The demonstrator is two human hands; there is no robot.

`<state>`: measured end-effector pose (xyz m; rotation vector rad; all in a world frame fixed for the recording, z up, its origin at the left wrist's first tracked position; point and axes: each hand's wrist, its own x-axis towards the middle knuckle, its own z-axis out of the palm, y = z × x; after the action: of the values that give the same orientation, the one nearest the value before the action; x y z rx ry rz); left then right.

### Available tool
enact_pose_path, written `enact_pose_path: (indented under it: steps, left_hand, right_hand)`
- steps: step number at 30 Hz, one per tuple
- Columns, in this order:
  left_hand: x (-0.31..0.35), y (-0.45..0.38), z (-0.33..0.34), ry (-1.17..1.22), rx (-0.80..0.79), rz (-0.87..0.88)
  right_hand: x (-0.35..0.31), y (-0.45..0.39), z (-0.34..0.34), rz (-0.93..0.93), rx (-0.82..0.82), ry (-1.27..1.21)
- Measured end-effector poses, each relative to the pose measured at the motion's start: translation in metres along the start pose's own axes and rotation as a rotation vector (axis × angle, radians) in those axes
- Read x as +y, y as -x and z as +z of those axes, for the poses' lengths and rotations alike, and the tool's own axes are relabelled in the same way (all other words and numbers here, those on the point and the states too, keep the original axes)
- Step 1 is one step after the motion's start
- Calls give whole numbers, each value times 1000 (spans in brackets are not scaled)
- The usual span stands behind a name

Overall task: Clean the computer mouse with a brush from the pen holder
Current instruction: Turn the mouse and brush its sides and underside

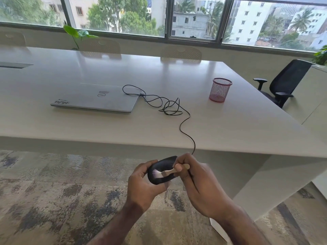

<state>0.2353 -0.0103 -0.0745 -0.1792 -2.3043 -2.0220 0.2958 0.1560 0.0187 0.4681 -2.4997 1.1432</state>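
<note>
In the left hand (143,184), the mouse (161,171) meets the brush (168,172).

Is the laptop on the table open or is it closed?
Closed. The laptop lies flat on the table, with its lid down and the logo on the lid facing up.

The mouse (161,171) looks like glossy black plastic, and the brush (168,172) has a pale wooden handle with soft bristles. The pen holder (220,90) is red wire mesh; the table (221,126) is smooth, faintly reflective white.
</note>
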Motion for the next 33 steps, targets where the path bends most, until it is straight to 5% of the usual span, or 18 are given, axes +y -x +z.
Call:
enact_pose_path:
  steps: [10, 18, 33]
  left_hand:
    - [-9, 1, -3, -16, -11, 10]
    - [-7, 5, -8, -42, -4, 31]
    - [-8, 6, -8, 26, -2, 20]
  right_hand:
    - [2, -1, -1, 77, -145, -160]
    - [13, 1, -29, 150, 101, -223]
    - [-2, -3, -3, 39, -101, -196]
